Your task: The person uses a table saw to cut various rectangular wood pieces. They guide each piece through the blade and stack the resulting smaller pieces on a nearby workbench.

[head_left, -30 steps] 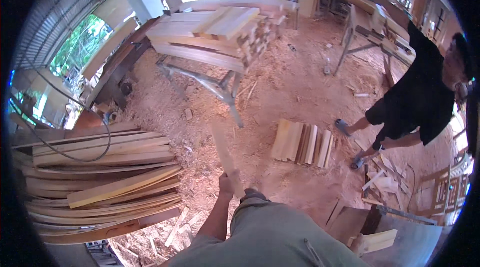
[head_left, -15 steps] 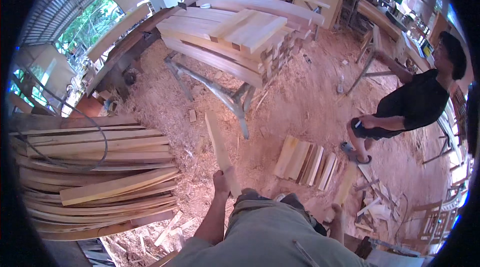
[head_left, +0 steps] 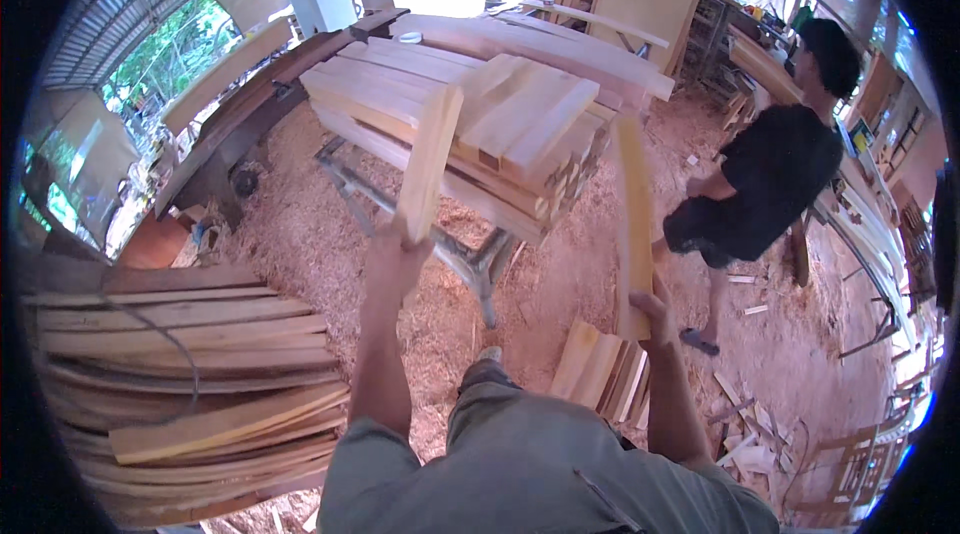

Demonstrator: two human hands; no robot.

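My left hand (head_left: 396, 252) is closed round the lower end of a pale wooden board (head_left: 431, 159), which stands tilted up in front of the stacked timber. In my right hand (head_left: 652, 314) is a second, yellowish wooden board (head_left: 633, 224), gripped near its bottom end and pointing upward. Ahead of both hands, a stack of cut boards (head_left: 390, 84) rests on a metal trestle (head_left: 470, 259), with shorter pieces (head_left: 530, 104) laid on top. Below my right hand, a small row of boards (head_left: 585, 364) lies on the floor.
A large pile of long slats (head_left: 200, 354) with a dark cable (head_left: 190, 359) over it is at the left. A person in dark clothes (head_left: 780, 174) stands at the right. Offcuts (head_left: 750, 434) litter the floor at lower right, and shavings cover the ground.
Both my hands have risen and moved forward, lifting the two boards toward the stack. The other person has turned away and shifted left.
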